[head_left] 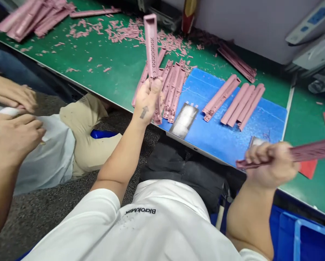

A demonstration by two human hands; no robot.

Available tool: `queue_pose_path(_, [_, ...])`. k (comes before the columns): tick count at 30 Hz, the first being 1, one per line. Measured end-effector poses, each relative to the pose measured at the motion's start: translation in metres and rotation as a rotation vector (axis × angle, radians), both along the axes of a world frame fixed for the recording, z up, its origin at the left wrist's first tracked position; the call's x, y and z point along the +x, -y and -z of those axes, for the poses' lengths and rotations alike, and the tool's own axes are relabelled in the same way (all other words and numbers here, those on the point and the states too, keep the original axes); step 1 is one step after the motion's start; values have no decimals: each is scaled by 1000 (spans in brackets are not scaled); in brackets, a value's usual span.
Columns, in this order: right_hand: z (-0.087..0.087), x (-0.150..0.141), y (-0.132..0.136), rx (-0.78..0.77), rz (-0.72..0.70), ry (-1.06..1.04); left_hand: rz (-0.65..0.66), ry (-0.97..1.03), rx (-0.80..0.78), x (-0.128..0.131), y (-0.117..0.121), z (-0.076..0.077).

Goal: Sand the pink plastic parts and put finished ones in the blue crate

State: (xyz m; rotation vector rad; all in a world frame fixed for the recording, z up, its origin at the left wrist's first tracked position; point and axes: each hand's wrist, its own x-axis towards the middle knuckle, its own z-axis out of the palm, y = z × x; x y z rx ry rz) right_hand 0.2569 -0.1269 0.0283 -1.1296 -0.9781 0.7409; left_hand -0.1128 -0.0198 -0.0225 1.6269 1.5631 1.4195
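The left hand (148,101) is closed around a pink moulded plastic channel (151,47), which it holds upright above the bench edge. The channel is a hollow, square-ended trough with a row of small holes along its matt face. Its lower end disappears behind the fingers, so its full length cannot be seen. The right hand (271,163) makes a tight fist around a second pink channel (312,152), held nearly level; its far end is cut off by the picture's right edge.

Below them, slotted pink pieces (173,88) lie side by side on a blue mat (203,94), with plainer rods (242,103) farther right and a smeared silvery plate (183,120) between. Rough pink offcuts (124,32) are scattered over the green bench mat (119,65), and a heap of pink bars (34,20) is cut off at the upper left.

An arrow tattoo (144,112) marks the left forearm. Upside-down dark lettering on the white shirt (124,232) looks like "BlackMink", but is hard to make out. At the left edge, a co-worker's two hands (12,134) are partly cut off, and whatever they hold is hard to make out. A blue plastic crate (301,235) sits at the lower right.
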Motion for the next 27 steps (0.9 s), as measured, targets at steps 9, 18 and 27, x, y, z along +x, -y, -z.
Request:
queue_pose_path(9, [18,100,-41,5,223,258,369,210,110,89,-35,2])
queue_pose_path(18, [32,96,-42,141,262,-85,272,504,73,124,-25,2])
queue_pose_path(27, [28,91,-32,100,214,-120,269,699,-54,114,-33,4])
